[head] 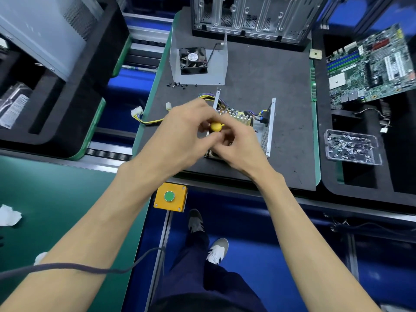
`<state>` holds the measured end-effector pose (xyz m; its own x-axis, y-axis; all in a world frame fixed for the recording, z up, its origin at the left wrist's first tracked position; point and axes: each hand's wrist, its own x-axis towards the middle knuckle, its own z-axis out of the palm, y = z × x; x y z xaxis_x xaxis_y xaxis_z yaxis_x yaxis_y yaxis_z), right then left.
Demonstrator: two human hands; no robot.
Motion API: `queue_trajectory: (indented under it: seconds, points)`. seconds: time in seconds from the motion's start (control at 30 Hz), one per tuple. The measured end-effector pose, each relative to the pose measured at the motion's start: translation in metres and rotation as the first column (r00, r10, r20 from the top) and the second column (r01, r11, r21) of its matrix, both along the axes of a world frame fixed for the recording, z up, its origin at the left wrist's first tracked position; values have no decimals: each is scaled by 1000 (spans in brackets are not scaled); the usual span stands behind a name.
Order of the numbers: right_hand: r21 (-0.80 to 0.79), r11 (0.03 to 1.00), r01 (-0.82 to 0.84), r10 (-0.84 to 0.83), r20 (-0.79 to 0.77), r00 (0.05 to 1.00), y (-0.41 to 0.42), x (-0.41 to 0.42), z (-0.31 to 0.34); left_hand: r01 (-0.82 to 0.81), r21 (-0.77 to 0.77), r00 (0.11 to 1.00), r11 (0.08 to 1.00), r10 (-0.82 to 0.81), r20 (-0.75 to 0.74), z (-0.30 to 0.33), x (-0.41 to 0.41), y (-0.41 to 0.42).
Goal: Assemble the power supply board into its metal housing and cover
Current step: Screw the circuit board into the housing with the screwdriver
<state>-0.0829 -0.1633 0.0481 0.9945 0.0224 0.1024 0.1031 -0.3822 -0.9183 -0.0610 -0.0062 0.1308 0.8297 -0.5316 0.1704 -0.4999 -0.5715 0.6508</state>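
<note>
Left hand (186,131): yours, fingers curled round the yellow-handled tool (216,126), at the frame's centre. Right hand (238,147): yours, fingertips pinching the same tool from 4 o'clock. Power supply board (242,117): seated in its metal housing (269,131) on the desk (290,91), directly under both hands, cable bundle (148,120) trailing to 9 o'clock. Cover (216,64) with fan (194,60): 12 o'clock of the housing. Loose screws (177,85): between them. Motherboard (371,66): 2 o'clock. Clear screw tray (351,146): 3 o'clock.
</note>
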Motion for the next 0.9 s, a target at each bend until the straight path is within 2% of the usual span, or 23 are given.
queue_trajectory:
  seconds: [0.1,0.27,0.43,0.6,0.67,0.77,0.9]
  points:
    - [-58,998,-5,7,36,999,-2,-2,-1,121,68,993,990,-121,-2,3,-2,1]
    - [-56,998,27,-27,2,1000,-2,-1,0,-99,18,995,995,99,-4,1,-4,-7]
    - [-56,998,-10,12,37,999,-4,-1,3,121,108,993,987,-122,-4,2,-4,-4]
    - [-10,999,32,-32,2,1000,-1,-1,6,-124,52,992,991,122,29,3,-6,-9]
    - [6,1000,4,-4,-17,1000,-1,0,6,-32,81,999,996,31,16,7,-2,-7]
    - [-53,998,-40,38,-42,998,-5,1,2,121,160,992,980,-122,-4,10,0,-5]
    - [-42,999,-3,0,-66,998,-1,2,4,-68,123,998,990,69,-1,11,-1,-10]
